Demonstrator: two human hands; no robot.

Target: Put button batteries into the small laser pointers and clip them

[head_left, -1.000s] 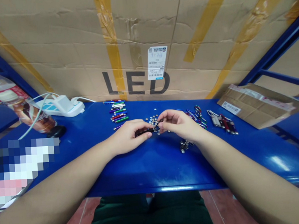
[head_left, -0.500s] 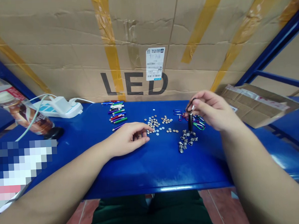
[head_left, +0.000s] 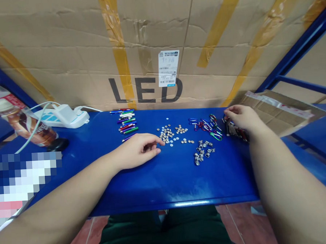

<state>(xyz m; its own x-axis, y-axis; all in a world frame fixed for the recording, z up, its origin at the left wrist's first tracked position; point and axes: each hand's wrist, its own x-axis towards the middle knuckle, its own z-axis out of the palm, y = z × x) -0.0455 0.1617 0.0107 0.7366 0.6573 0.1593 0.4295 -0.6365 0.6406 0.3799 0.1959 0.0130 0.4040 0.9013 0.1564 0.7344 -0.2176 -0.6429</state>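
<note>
My left hand rests on the blue table, fingers loosely curled and apart from the thumb, with nothing visible in it. Its index fingertip is at the edge of a scatter of small button cells. At the right, my right hand pinches the top of a small black keychain flashlight, which hangs down at a row of dark finished-looking keychain pieces. Left of that hand lie coloured carabiners. Small silver metal caps sit in front of the carabiners.
Coloured metal tubes lie in a stack beyond my left hand. A power strip with a white plug and a lying drink bottle are at the left. A large carton stands behind; a smaller cardboard box is at the right.
My right hand has moved right with the black keychain flashlight, from above the carabiners to the row of dark pieces. My left hand has stayed in place.
</note>
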